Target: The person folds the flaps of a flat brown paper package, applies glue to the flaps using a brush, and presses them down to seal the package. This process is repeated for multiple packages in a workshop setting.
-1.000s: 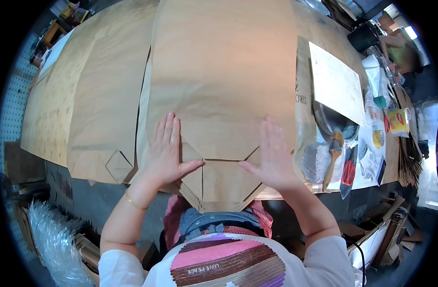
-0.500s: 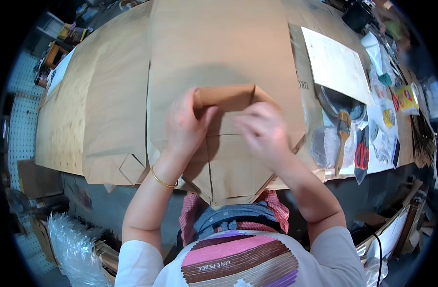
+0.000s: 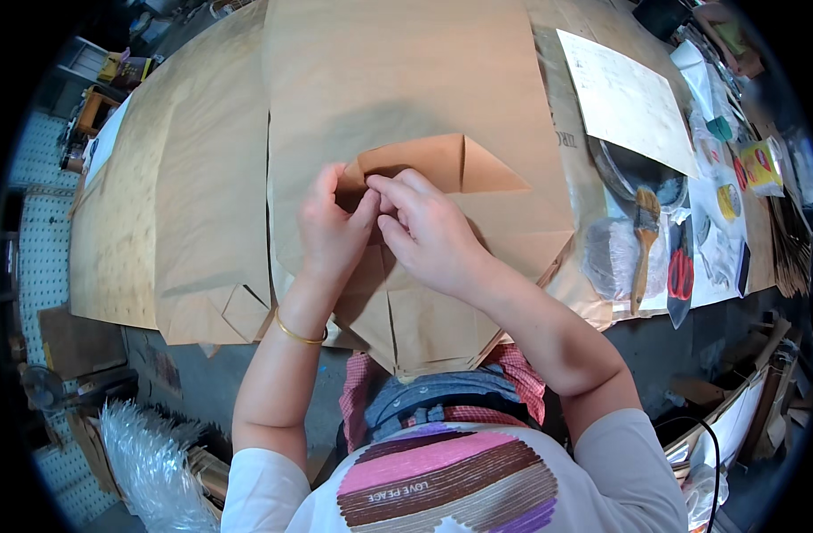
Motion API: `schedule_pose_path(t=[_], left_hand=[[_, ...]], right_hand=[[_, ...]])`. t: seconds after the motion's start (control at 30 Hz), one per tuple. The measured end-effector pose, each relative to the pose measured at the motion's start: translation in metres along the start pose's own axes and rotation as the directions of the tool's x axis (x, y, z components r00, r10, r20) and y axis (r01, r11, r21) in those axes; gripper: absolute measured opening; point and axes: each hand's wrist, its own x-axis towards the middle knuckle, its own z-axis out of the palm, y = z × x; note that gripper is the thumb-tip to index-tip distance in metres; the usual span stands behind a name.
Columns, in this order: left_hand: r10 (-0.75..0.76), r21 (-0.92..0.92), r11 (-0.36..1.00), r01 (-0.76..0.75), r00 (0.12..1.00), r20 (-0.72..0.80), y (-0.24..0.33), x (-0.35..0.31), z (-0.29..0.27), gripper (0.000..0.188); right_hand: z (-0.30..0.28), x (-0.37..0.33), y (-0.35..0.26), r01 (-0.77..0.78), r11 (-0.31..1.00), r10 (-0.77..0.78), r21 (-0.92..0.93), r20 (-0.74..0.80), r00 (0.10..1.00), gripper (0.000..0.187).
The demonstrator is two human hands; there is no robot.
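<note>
A large brown kraft paper bag (image 3: pixel 406 71) lies flat, its near end folded into creased panels at the table's front edge. Across that end stands a raised paper flap (image 3: pixel 429 160), with a slanted fold at its right. My left hand (image 3: pixel 328 222) grips the flap's left end, thumb inside and fingers behind. Fingertips of my right hand (image 3: pixel 429 226) pinch at the same corner, against the left thumb. The paper between the fingertips is mostly hidden. To the left lies another brown paper bag (image 3: pixel 213 222) with a folded near corner.
On the right, a white board (image 3: pixel 624 98) partly covers a bowl (image 3: pixel 620 173). Near it lie a brush (image 3: pixel 645 240), red-handled scissors (image 3: pixel 680 275) and a yellow container (image 3: pixel 762 167). Clear plastic wrap (image 3: pixel 149 462) is heaped below the table at left.
My right hand has moved left, from the flap's right part to its left corner beside my left hand. The flap's right end now shows uncovered, spread to a point.
</note>
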Motion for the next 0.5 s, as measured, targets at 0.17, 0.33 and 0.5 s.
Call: schedule_pose_path(t=[0.17, 0.33, 0.5], left_hand=[[0.020, -0.057, 0.998, -0.017, 0.999, 0.047, 0.003, 0.002, -0.005, 0.034], [0.193, 0.014, 0.981, -0.195, 0.978, 0.082, 0.009, 0.004, -0.016, 0.025], [0.196, -0.240, 0.963, -0.120, 0.927, 0.321, -0.002, 0.012, -0.041, 0.025]], right_hand=[[-0.006, 0.004, -0.003, -0.003, 0.997, 0.008, -0.084, 0.063, 0.998, 0.034], [-0.007, 0.005, -0.007, -0.003, 0.993, 0.013, -0.118, 0.080, 0.997, 0.032], [0.002, 0.014, -0.008, 0.035, 0.977, -0.050, -0.210, -0.063, 0.997, 0.009]])
